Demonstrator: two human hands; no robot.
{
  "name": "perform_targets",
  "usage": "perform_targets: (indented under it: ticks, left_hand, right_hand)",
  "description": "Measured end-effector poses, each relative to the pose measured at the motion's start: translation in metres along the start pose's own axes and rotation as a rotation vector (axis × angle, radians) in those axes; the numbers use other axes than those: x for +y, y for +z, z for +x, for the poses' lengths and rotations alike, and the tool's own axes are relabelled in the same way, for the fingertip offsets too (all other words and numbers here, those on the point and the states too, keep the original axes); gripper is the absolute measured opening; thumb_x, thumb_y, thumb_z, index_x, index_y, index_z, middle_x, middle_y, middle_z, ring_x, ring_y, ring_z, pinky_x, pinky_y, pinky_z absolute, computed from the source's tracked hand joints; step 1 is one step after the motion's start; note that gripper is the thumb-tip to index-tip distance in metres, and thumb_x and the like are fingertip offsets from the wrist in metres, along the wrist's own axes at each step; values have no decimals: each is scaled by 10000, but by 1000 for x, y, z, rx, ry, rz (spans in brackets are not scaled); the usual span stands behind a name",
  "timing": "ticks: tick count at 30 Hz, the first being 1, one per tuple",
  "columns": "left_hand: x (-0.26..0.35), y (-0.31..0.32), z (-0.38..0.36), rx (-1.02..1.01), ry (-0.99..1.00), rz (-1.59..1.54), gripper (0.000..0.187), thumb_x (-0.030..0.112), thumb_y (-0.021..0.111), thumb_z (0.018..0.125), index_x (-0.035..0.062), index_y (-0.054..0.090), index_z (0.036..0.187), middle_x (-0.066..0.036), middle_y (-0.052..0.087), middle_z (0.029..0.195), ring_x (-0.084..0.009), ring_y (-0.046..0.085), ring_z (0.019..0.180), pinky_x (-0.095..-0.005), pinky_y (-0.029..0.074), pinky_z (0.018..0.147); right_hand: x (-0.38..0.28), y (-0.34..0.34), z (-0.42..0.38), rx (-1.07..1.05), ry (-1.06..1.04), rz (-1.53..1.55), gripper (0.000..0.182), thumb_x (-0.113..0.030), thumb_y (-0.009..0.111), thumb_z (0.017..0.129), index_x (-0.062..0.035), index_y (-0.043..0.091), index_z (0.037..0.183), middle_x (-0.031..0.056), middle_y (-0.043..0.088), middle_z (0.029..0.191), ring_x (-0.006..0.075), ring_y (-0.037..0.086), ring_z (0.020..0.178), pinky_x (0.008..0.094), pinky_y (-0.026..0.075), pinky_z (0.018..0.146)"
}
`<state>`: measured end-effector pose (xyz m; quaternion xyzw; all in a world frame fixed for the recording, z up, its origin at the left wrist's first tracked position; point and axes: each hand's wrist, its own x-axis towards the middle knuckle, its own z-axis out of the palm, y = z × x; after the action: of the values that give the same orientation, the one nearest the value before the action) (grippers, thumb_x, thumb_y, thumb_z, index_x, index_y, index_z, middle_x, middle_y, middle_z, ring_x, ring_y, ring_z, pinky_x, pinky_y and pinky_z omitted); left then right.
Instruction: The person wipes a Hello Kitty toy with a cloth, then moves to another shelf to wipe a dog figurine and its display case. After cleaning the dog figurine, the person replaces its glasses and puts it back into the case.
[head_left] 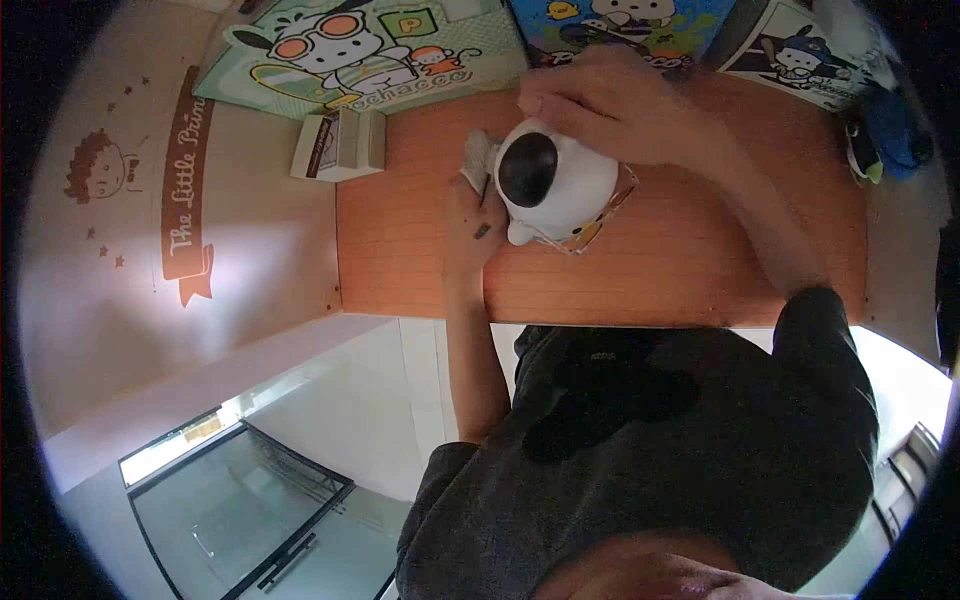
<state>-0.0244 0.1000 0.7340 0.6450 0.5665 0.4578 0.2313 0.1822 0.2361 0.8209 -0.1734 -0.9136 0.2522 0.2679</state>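
At frame center our left hand (472,222) presses its fingers closed against the smooth, rounded white plush dog (556,185) on the wooden desk (680,260); our right hand (610,100) cups over its top, fingertips hidden. Beyond, a small box (338,145) blurs.

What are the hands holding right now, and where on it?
Both hold the white dog figure: right hand over its top, left hand at its side.

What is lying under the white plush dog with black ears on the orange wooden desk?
Under the white plush dog a thin clear sheet with a coloured edge sticks out. Most of it is covered by the toy and by the right hand, so its picture cannot be seen.
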Motion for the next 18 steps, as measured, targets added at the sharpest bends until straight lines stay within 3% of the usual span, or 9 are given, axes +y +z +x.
perform_targets:
  ticks: [3, 5, 8, 11, 15, 18]
  left_hand:
    - [2, -2, -5, -34, -118, -44, 161, 14, 480, 947, -7, 561, 1085, -186, 648, 855, -261, 638, 783, -401, 501, 702]
    - [2, -3, -7, -15, -135, -285, 147, 14, 488, 937, -23, 574, 1050, -176, 641, 834, -267, 639, 783, -400, 498, 700]
    - [2, -8, -5, -96, -253, -144, 165, 16, 488, 938, -35, 607, 1040, -167, 641, 845, -253, 641, 802, -390, 503, 716]
    - [2, -9, -5, -122, -105, -165, 185, 6, 486, 925, -33, 623, 1043, -168, 647, 871, -268, 641, 810, -384, 503, 725]
    - [10, -10, -7, -66, -164, -110, 215, -9, 480, 900, -34, 621, 1062, -167, 645, 880, -290, 636, 805, -380, 507, 741]
    - [10, -8, -3, -60, -104, -148, 254, -19, 475, 871, -36, 626, 1076, -157, 654, 883, -299, 638, 805, -374, 512, 757]
  right_hand:
    - [2, 0, 0, -21, -7, -28, 310, -319, 507, 1043, -70, 607, 887, 163, 567, 697, 355, 590, 646, 437, 437, 594]
    - [3, 1, 0, -1, -73, -66, 311, -315, 509, 1042, -65, 606, 884, 163, 566, 695, 347, 598, 646, 428, 443, 593]
    - [4, 7, -1, 50, -141, -28, 316, -311, 513, 1040, -57, 601, 876, 160, 563, 699, 346, 601, 652, 419, 447, 595]
    - [-5, 2, 1, -8, -115, 29, 308, -293, 512, 1039, -51, 597, 869, 153, 565, 714, 343, 597, 640, 416, 445, 590]
    - [-7, -1, 3, -42, -109, 83, 295, -275, 512, 1036, -48, 608, 874, 144, 568, 715, 337, 593, 621, 415, 443, 578]
    - [-6, 1, 3, 7, -161, 72, 291, -265, 508, 1037, -46, 626, 885, 145, 570, 707, 327, 603, 611, 405, 452, 572]
